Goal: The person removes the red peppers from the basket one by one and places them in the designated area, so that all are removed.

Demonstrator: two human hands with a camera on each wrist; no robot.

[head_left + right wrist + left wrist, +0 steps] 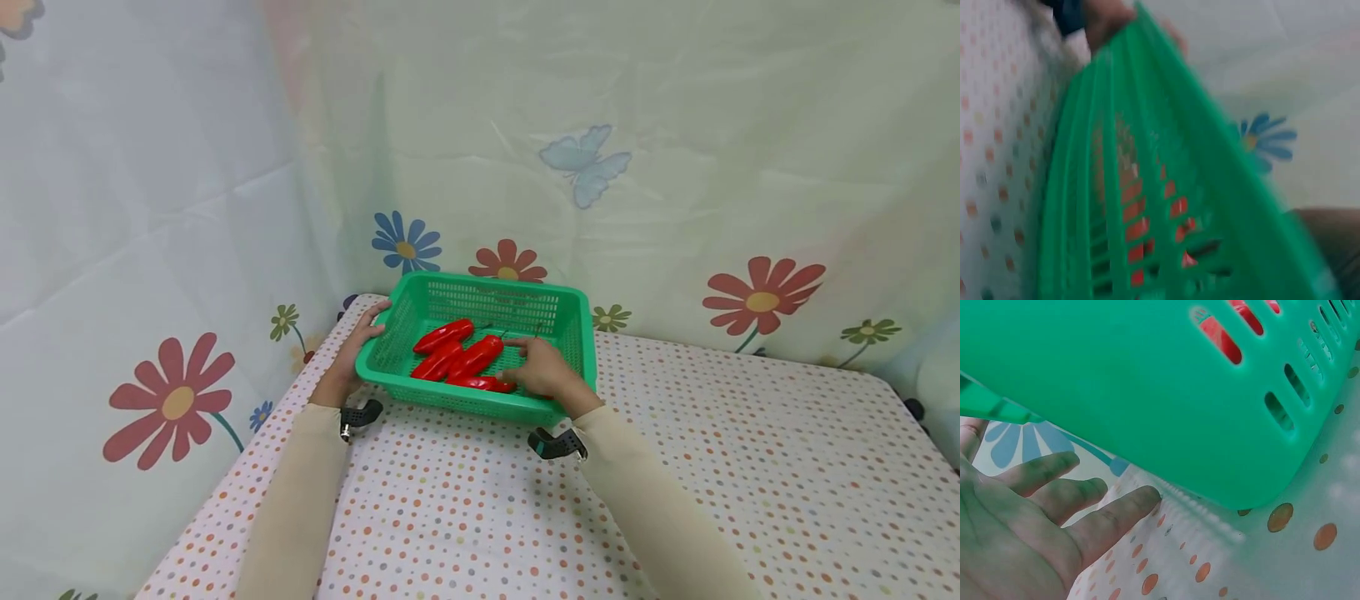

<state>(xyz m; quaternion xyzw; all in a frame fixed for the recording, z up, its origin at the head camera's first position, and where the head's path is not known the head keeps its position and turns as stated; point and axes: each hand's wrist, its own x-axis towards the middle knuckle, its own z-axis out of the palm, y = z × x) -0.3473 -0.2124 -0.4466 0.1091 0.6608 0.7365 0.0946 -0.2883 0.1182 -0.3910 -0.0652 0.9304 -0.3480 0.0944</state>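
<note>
A green slotted plastic basket (472,403) stands on the table with several shiny red peppers (477,357) inside, some showing thin dark stems. My left hand (356,346) is at the basket's left side, fingertips by the rim. In the left wrist view that hand (1035,512) has spread, loosely bent fingers outside the basket wall. Over the right rim reaches my right hand (543,368), its thumb and forefinger apart beside the peppers. Red shows beneath this hand, where another pepper is partly hidden. The right wrist view is blurred and shows mostly the basket's outer wall (1125,156).
A dotted cloth covers the table (465,508). Flower-printed curtain (675,208) hangs close behind the basket and along the left. Dark straps (557,443) sit at both wrists, over beige sleeves.
</note>
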